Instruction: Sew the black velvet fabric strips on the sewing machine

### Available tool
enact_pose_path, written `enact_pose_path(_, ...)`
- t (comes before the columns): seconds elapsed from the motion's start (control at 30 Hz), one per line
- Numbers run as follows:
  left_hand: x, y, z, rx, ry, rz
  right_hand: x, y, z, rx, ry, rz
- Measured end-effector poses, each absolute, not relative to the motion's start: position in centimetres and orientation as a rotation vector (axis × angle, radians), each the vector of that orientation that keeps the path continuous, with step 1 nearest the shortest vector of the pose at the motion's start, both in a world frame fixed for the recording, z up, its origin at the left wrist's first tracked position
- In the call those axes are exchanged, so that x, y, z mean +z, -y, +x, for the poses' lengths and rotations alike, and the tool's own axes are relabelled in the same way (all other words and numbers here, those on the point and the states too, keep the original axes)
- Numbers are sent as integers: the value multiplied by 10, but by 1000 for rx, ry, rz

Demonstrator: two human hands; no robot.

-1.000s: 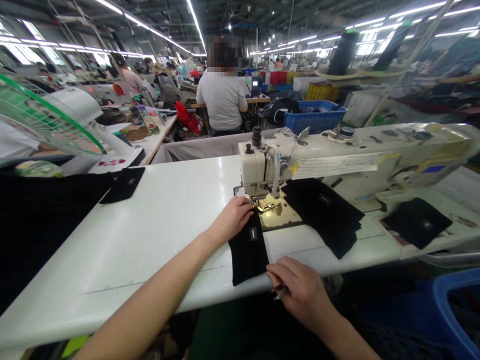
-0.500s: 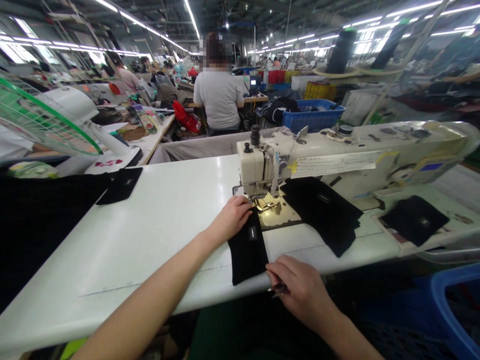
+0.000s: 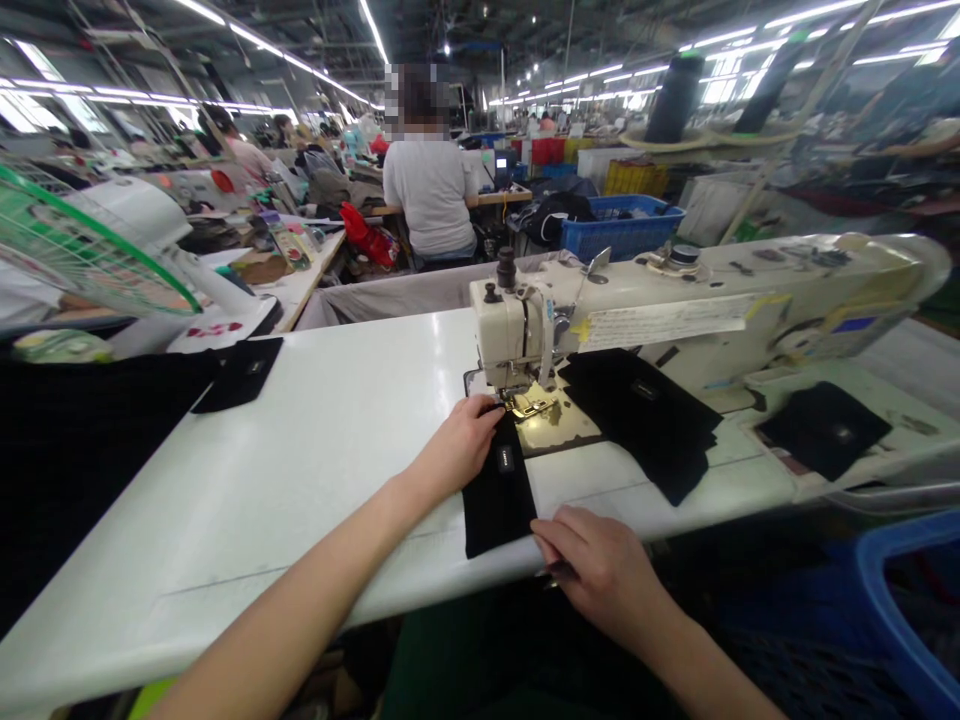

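Note:
A black fabric piece (image 3: 497, 495) with a small label lies on the white table (image 3: 315, 450), its far end under the presser foot (image 3: 527, 406) of a cream sewing machine (image 3: 675, 310). My left hand (image 3: 465, 440) lies flat on the fabric's left edge beside the needle, fingers stretched. My right hand (image 3: 596, 565) is curled at the fabric's near right corner by the table edge, pinching the cloth, with a small metal tool showing under its fingers.
Sewn black pieces (image 3: 645, 415) pile up right of the needle; another (image 3: 821, 428) lies on the machine's right end and one (image 3: 238, 372) at the table's left. A green fan (image 3: 82, 250) stands left. Blue bins (image 3: 900, 600) sit lower right. A person (image 3: 429, 190) sits ahead, facing away.
The fabric piece has fed a little farther under the presser foot, and both hands have followed it forward slightly.

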State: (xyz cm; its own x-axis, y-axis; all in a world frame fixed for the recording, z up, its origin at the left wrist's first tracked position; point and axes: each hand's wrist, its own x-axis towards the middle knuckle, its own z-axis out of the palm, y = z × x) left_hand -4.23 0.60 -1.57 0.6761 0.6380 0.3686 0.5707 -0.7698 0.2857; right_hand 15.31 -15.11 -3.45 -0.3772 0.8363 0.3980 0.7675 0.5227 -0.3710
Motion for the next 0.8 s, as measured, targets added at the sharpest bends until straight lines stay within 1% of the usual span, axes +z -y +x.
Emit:
enact_pose_path(0.07, -6, 24, -44, 688, -957, 2728, -35, 154, 156, 129, 2270, -1280)
enact_pose_path(0.13, 1, 56, -48, 578, -761, 2723, -35, 157, 158, 97, 2313, -1255)
enact_pose_path(0.27, -1, 96, -60, 433, -610, 2760, -33, 158, 161, 98, 2361, -1255)
enact_pose_path(0.43, -10, 98, -66, 436, -576, 2859, -31, 154, 161, 124, 2359, -1276)
enact_pose_path(0.8, -7, 76, -63, 449, -600, 2862, -21, 131, 158, 242, 2344, -1382)
